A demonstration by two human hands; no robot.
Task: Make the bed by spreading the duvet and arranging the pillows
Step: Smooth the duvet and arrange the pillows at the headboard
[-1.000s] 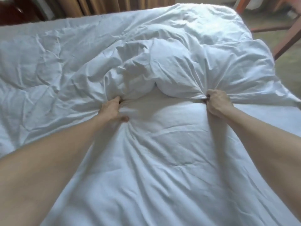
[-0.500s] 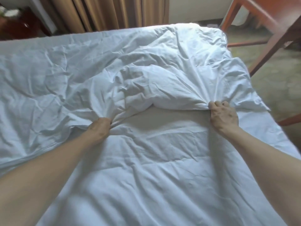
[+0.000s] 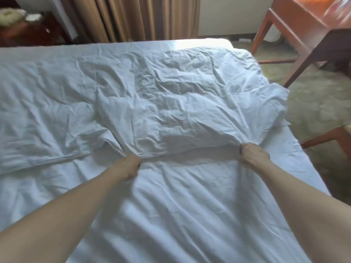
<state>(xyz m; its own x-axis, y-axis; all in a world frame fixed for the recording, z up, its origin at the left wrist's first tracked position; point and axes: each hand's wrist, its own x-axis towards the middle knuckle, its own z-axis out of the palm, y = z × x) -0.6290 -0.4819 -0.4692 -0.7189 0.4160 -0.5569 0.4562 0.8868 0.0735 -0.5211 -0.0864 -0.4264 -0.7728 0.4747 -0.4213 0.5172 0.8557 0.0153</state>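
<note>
A crumpled white duvet (image 3: 171, 103) lies across the far half of the bed, its near edge running from left to right in front of me. My left hand (image 3: 127, 165) grips that edge near the middle of the bed. My right hand (image 3: 253, 152) grips the same edge further right, near the bed's side. Below the edge the white sheet (image 3: 190, 205) of the bed shows, wrinkled. No pillow is in view.
A reddish wooden table (image 3: 307, 25) stands past the bed's right far corner on green carpet (image 3: 319, 103). Brown curtains (image 3: 133, 18) hang behind the bed. A dark bedside stand (image 3: 28, 33) with small items sits at the far left.
Both hands have pulled the duvet's edge toward me and the bunched fold has flattened out. My view has tilted up, showing more of the curtains and table.
</note>
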